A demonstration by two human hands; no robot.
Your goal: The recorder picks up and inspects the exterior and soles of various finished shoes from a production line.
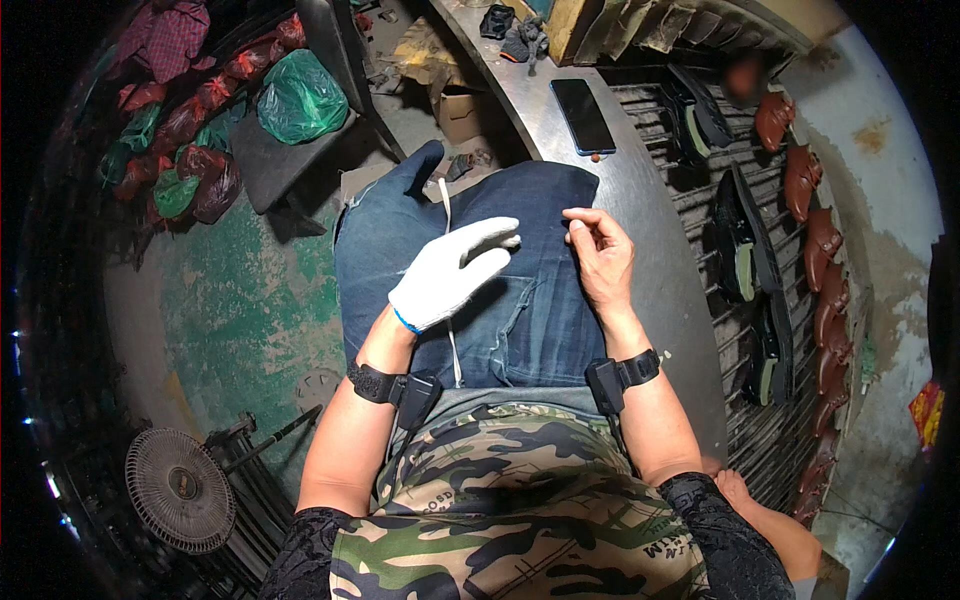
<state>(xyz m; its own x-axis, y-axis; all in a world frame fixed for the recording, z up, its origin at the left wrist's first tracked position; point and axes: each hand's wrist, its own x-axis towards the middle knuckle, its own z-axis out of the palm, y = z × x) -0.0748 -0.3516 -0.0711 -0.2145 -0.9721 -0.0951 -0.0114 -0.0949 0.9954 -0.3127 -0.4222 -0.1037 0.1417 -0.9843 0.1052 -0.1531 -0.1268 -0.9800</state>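
My left hand (450,275) wears a white knitted glove with a blue cuff edge. Its fingers reach out to the right, thumb apart, over my lap in dark blue jeans (540,330), and nothing shows in it. Bare and loosely bent, my right hand (603,258) is raised at the right side of my lap, thumb and fingertips near each other with a small gap; I see nothing between them. A black strap with a box sits on each forearm. Beyond the right hand, a dark phone (583,117) lies on the metal table (655,230).
Black shoes (742,235) and brown shoe-shaped pieces (822,250) line a slatted rack at right. Another person's hand (735,487) is at lower right. A fan (180,490) stands at lower left. Green and red bags (302,97) lie upper left. Dark gloves (522,42) rest on the table's far end.
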